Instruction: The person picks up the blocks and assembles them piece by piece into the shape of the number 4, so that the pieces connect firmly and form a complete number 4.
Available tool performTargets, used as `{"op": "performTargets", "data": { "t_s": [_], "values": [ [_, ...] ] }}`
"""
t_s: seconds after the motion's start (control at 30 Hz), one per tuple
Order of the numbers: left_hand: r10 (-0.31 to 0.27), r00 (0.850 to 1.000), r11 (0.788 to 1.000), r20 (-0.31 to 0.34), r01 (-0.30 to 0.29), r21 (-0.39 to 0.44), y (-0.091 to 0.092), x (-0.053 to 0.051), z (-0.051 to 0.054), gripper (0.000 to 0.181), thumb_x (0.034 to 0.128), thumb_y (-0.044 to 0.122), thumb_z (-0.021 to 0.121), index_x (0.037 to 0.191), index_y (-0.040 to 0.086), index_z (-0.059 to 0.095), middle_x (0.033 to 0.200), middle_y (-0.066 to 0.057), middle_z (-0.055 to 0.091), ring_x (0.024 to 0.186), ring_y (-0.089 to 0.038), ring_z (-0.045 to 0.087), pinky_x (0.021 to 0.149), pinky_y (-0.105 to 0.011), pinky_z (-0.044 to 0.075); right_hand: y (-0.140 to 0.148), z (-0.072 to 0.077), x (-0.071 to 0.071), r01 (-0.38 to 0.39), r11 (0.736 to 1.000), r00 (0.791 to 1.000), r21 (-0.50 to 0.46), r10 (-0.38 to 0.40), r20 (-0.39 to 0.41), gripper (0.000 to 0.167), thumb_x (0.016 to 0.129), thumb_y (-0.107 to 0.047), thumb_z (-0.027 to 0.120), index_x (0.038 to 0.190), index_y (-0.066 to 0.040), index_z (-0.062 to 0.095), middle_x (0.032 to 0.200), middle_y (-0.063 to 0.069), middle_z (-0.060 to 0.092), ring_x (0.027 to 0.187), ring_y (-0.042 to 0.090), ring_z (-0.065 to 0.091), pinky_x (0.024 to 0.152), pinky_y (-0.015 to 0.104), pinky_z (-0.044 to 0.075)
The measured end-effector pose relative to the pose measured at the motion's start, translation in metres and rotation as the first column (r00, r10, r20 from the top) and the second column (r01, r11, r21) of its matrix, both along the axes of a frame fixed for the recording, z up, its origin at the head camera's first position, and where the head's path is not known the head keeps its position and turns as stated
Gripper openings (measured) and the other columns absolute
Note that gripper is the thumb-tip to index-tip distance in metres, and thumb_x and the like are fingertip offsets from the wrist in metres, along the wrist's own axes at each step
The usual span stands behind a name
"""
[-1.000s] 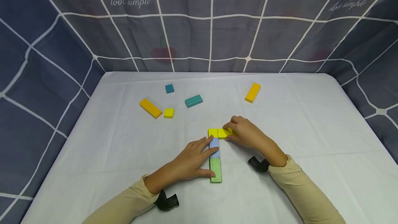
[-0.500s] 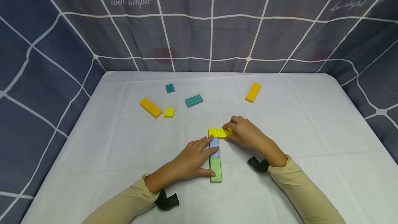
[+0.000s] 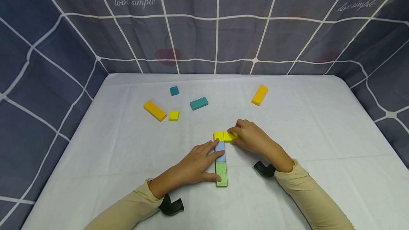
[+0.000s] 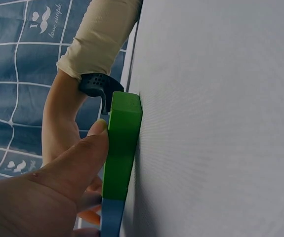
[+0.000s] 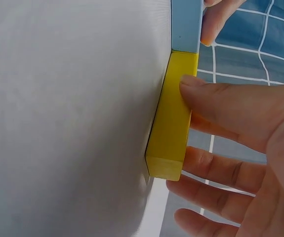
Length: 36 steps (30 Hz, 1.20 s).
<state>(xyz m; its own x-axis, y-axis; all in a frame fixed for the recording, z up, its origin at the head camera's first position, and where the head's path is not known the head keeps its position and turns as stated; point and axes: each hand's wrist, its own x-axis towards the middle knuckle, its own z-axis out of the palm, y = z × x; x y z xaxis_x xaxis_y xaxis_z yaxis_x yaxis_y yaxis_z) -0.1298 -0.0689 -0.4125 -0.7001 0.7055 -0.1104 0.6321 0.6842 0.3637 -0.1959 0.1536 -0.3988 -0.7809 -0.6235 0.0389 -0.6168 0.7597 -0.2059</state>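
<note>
Pinch of right hand point(image 3: 254, 138) holds long yellow block point(image 3: 228, 137) by its sides, thumb near, finger far; its left end meets square yellow block point(image 3: 218, 135). Left hand point(image 3: 198, 164), fingers spread wide, touches square yellow block, light blue block point(image 3: 221, 159) and green block point(image 3: 222, 170), which line up end to end. Farther out on white cloth point(image 3: 127, 144): left orange block point(image 3: 154, 110), small yellow block point(image 3: 174, 115), teal block point(image 3: 199, 103), small blue block point(image 3: 174, 91), right orange block point(image 3: 260, 94).

"Nine before you: three yellow blocks point(image 3: 174, 115) point(image 3: 218, 135) point(image 3: 229, 136), two orange blocks point(image 3: 154, 111) point(image 3: 260, 95), two teal blocks point(image 3: 199, 103) point(image 3: 174, 91), one blue block point(image 3: 220, 146), one green block point(image 3: 222, 170)."

"Plus your two hands point(image 3: 199, 163) point(image 3: 254, 136), two sleeves point(image 3: 126, 207) point(image 3: 314, 194), two black wrist pieces point(image 3: 170, 207) point(image 3: 264, 170)."
</note>
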Motion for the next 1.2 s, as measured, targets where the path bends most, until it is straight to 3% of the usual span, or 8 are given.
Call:
{"op": "performTargets", "data": {
  "t_s": [0.67,0.93,1.2],
  "values": [
    [-0.006,1.000,1.000,-0.012,0.006,-0.012,0.000,0.000,-0.001,0.074,0.0802,0.059,0.055,0.140,0.018,0.037,0.152,-0.010,0.019,0.138,-0.027,0.023,0.108,-0.044,0.027,0.000,-0.001,0.002,-0.016,1.000,1.000,-0.001,0.016,-0.027,0.035,0.076,-0.022,0.073,0.107,-0.007,0.066,0.093,0.006,0.061,0.080,0.018,0.054,0.071,0.032,0.047],
    [-0.012,0.999,1.000,-0.038,0.011,-0.020,0.000,0.000,-0.002,0.074,0.0800,0.060,0.054,0.140,0.019,0.037,0.152,-0.011,0.019,0.138,-0.026,0.024,0.107,-0.043,0.027,-0.001,0.002,0.004,0.017,1.000,1.000,-0.013,-0.017,0.018,0.044,0.077,-0.023,0.073,0.116,-0.010,0.062,0.129,0.016,0.051,0.113,0.032,0.052,0.090,0.047,0.045],
    [-0.017,0.999,1.000,-0.050,0.016,-0.004,0.000,-0.001,-0.001,0.069,0.0788,0.060,0.056,0.136,0.025,0.040,0.150,-0.011,0.023,0.137,-0.025,0.025,0.107,-0.043,0.027,-0.005,0.011,0.012,-0.036,0.999,0.999,-0.007,0.037,0.039,0.043,0.077,-0.023,0.073,0.116,-0.009,0.061,0.125,0.012,0.054,0.109,0.029,0.055,0.089,0.045,0.046]
  ]
}}
